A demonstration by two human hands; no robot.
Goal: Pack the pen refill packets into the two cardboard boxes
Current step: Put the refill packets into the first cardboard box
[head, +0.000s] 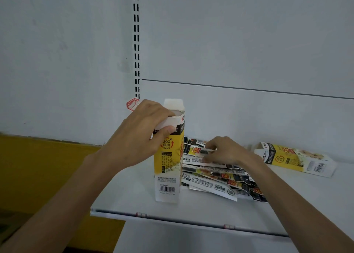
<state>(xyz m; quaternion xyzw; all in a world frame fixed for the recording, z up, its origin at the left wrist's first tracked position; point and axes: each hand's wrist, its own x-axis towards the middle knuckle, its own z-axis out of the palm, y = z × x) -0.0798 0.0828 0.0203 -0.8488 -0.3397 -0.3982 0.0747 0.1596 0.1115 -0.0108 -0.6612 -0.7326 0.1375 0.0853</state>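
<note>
Left hand [138, 136] on the carton, right hand [228, 153] into the pile!

The left fingers [164, 132] are curled over the open mouth of the tall upright box [168, 168], thumb pinching its white cardboard flap. Just right of them, the right fingers [210, 158] are bunched and pinching the top packet [199, 151] of a fanned pile of pen refill packets [220, 178], all flat, glossy, slim strips. Well beyond the right fingers, the second box [295, 159] lies on its side on the smooth white shelf [191, 208].
</note>
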